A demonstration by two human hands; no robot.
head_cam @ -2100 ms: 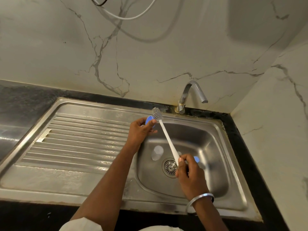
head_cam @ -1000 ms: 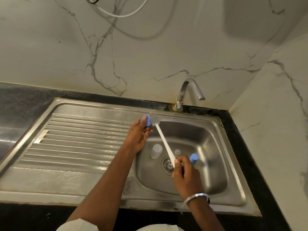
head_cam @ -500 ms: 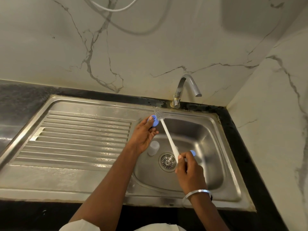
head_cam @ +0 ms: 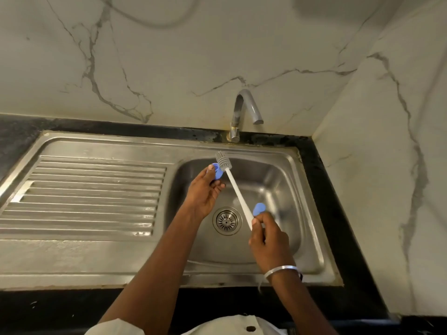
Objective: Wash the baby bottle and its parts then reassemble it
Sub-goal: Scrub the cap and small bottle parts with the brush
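Note:
My left hand (head_cam: 204, 192) is over the basin's left side and pinches a small blue bottle part (head_cam: 217, 171) at its fingertips. My right hand (head_cam: 264, 238) grips the lower end of a white bottle brush (head_cam: 235, 189). The brush's grey bristle head (head_cam: 223, 162) rests against the blue part. A second blue piece (head_cam: 259, 209) shows just above my right fingers; I cannot tell whether it lies in the basin or is held. The clear bottle body is hidden.
The steel sink basin (head_cam: 278, 180) has a round drain strainer (head_cam: 227, 221) at its bottom. A ribbed drainboard (head_cam: 84, 194) lies to the left. The tap (head_cam: 244, 112) stands behind the basin with no water running. Marble walls close the back and right.
The view has shifted slightly. The brush head stays against the blue part in my left hand. The clear bottle seen standing in the basin earlier is now covered by my left hand.

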